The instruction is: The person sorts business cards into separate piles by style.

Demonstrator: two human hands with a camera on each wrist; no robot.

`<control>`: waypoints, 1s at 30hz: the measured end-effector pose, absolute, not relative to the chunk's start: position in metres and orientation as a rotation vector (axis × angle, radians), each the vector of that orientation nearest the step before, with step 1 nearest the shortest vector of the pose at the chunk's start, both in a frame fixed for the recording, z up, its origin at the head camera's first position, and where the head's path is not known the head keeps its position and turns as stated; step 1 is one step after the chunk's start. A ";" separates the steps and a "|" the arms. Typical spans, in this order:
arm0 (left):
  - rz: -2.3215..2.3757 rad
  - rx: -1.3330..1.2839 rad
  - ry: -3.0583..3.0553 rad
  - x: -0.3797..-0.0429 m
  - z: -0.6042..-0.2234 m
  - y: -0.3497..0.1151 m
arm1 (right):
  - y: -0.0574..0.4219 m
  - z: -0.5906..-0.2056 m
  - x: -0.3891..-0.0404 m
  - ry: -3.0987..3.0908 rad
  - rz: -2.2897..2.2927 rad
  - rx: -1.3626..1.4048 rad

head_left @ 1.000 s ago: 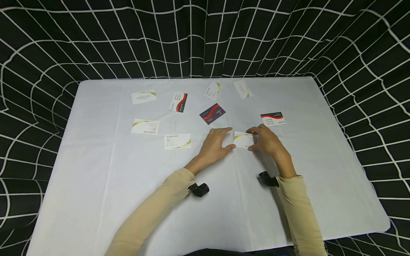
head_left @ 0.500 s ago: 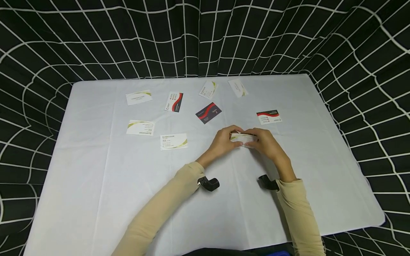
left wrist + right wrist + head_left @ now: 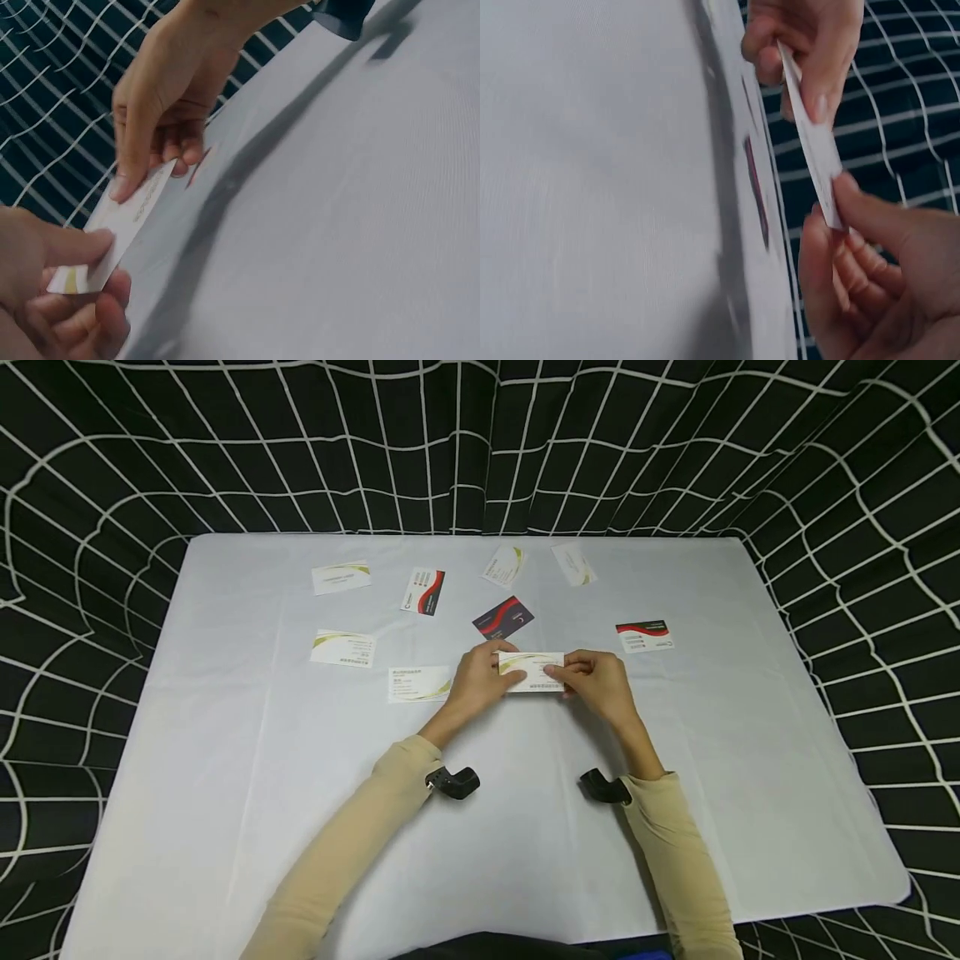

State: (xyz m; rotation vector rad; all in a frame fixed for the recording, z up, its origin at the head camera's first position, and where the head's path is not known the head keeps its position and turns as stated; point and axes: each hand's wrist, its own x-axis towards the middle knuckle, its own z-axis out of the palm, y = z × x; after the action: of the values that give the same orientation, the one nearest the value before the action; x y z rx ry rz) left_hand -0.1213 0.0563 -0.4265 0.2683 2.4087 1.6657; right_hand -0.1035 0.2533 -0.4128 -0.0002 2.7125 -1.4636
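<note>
Both hands hold one white business card [image 3: 534, 677] with a gold-green curve and small print, raised off the table in the wrist views. At its left end my left hand [image 3: 477, 682] pinches it, thumb on top and fingers beneath. My right hand [image 3: 602, 683] pinches the opposite end the same way. Just beyond the hands lies a dark card with a red wave [image 3: 503, 617]. A white and gold card [image 3: 418, 684] lies beside the left hand, partly covered by it. Right of the right hand is a red, black and white card [image 3: 645, 637].
More cards are spread over the white table [image 3: 480, 860]: a white and gold one [image 3: 342, 648] at left, another [image 3: 341, 578] behind it, a red and white one [image 3: 423, 592], and two pale ones [image 3: 503, 567] at the back. Black cloth with white netting [image 3: 420, 443] surrounds the table.
The left hand has come over to the card and taken its left end. Both hands have lifted the card and brought it slightly left.
</note>
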 end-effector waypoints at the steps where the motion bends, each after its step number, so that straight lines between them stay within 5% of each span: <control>1: 1.654 0.221 2.434 -0.121 -0.426 0.051 | 0.248 -0.413 -0.105 2.704 -1.445 0.030; 18: 1.161 -0.092 2.870 -0.111 -0.409 -0.052 | 0.147 -0.407 -0.125 2.639 -0.978 -0.148; 30: 0.945 -0.167 2.952 -0.104 -0.419 -0.078 | 0.107 -0.414 -0.124 2.747 -0.775 -0.123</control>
State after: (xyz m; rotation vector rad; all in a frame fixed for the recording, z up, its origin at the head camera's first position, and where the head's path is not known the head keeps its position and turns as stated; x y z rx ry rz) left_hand -0.1041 -0.0780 -0.4191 -0.1672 2.9521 0.9454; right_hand -0.1244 0.1071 -0.4143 -0.1233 2.7468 -0.7753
